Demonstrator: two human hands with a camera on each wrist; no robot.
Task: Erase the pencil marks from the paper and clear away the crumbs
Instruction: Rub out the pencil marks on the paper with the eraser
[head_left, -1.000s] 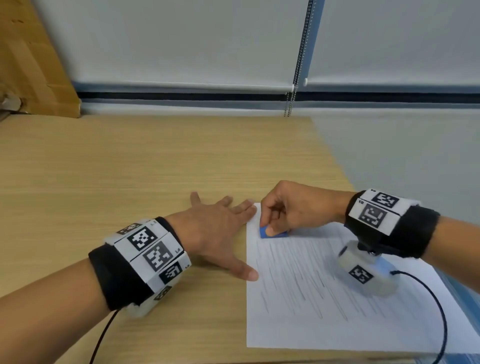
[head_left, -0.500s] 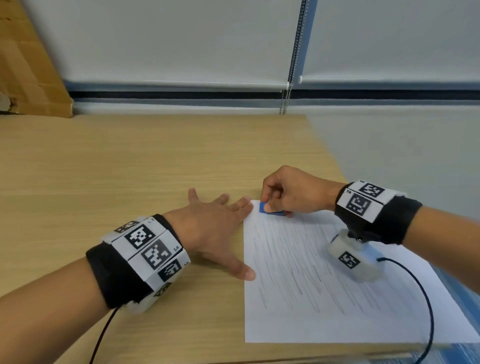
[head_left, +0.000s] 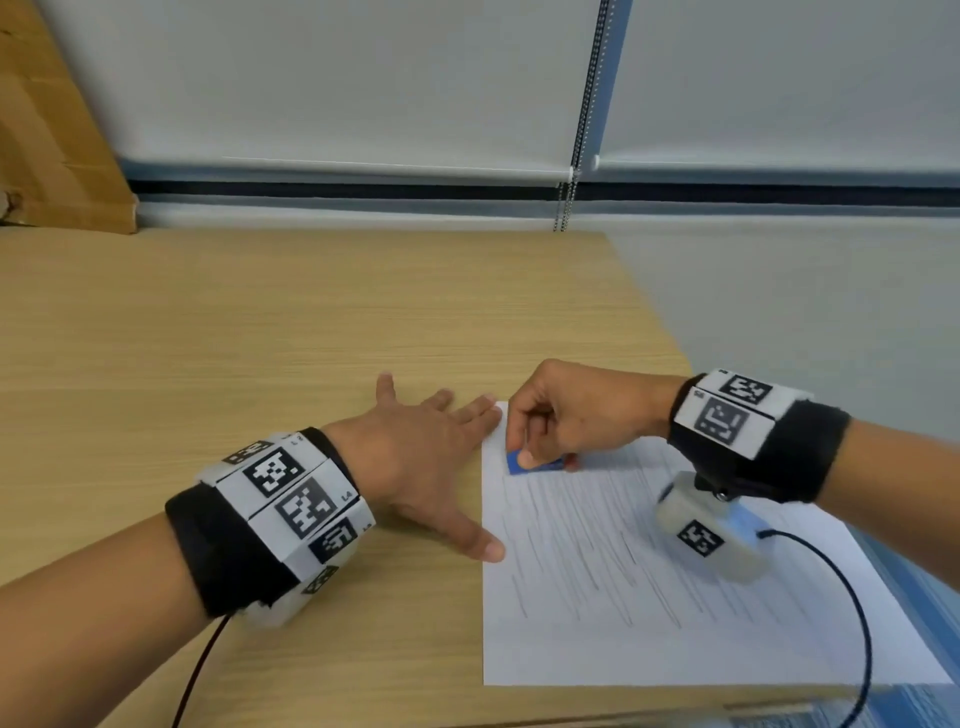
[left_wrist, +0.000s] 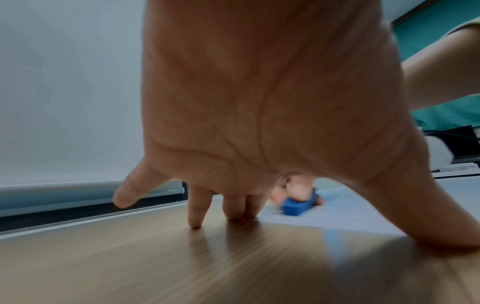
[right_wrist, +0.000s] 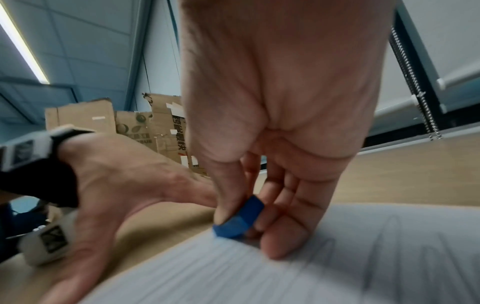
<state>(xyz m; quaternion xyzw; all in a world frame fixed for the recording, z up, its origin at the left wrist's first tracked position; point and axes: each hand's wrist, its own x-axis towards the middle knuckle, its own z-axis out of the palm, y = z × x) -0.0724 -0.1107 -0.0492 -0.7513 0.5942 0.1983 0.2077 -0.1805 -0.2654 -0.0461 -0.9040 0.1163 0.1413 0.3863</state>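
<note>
A white sheet of paper (head_left: 675, 613) covered with slanted pencil strokes lies at the table's near right corner. My right hand (head_left: 566, 415) pinches a small blue eraser (head_left: 530, 462) between thumb and fingers and presses it on the sheet's far left part. The eraser (right_wrist: 239, 220) shows under the thumb in the right wrist view, and also small in the left wrist view as a blue block (left_wrist: 298, 206). My left hand (head_left: 431, 452) lies flat and spread on the wooden table (head_left: 260, 338), thumb and fingertips touching the paper's left edge. I cannot make out crumbs.
Brown cardboard (head_left: 47, 135) leans against the wall at the far left. Roller blinds with a bead chain (head_left: 584, 114) hang behind the table. The table's right edge runs close beside the paper, and its near edge lies just below the sheet. Cables trail from both wrist cameras.
My right hand slid the eraser away toward the paper's far left corner, then back toward me along the strokes. The left hand stayed flat in place.
</note>
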